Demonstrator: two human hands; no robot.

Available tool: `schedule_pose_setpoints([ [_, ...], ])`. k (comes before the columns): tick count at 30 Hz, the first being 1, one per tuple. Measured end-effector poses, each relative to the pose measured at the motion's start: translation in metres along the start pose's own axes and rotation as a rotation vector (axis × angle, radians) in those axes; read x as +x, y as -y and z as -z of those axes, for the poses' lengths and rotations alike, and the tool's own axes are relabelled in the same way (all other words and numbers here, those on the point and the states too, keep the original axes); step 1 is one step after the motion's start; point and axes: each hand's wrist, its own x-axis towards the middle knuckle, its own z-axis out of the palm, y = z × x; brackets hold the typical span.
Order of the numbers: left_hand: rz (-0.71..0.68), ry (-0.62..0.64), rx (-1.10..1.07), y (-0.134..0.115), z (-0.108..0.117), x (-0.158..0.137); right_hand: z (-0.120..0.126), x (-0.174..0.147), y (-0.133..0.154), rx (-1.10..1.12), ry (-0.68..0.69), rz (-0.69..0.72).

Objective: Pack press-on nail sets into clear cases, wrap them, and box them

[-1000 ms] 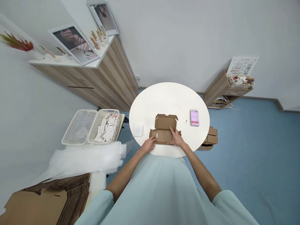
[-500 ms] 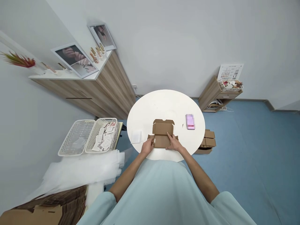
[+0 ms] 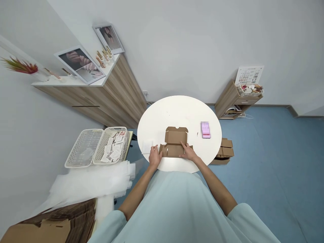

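A brown cardboard box point(image 3: 176, 137) lies unfolded on the white round table point(image 3: 177, 111), its lid panel turned away from me and side flaps sticking out. My right hand point(image 3: 189, 153) grips its right part, thumb near the front edge and a finger reaching to the fold. At the left side flap is my left hand point(image 3: 155, 157), fingers apart, with the thumb by the flap's edge. Just beyond the left fingertips lies a thin white translucent sheet or pouch point(image 3: 147, 147), partly covered by that hand.
A phone with a blurred pink screen point(image 3: 205, 130) lies on the table's right side. Left of the table stand an open white basket of cards point(image 3: 111, 148), white packing sheets point(image 3: 93, 180) and stacked flat cardboard point(image 3: 81, 219). Folded brown boxes point(image 3: 225, 148) sit on the floor to the right.
My left hand has let go of the box's left flap and moved slightly left and up, its fingers spreading. My right hand stays on the box.
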Motion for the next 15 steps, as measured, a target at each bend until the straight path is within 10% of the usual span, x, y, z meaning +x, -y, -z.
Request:
schedule_pose_setpoints([
  [15, -0.044, 0.206, -0.254, -0.023, -0.005, -0.001, -0.007, 0.001, -0.007, 0.047, -0.008, 0.037],
])
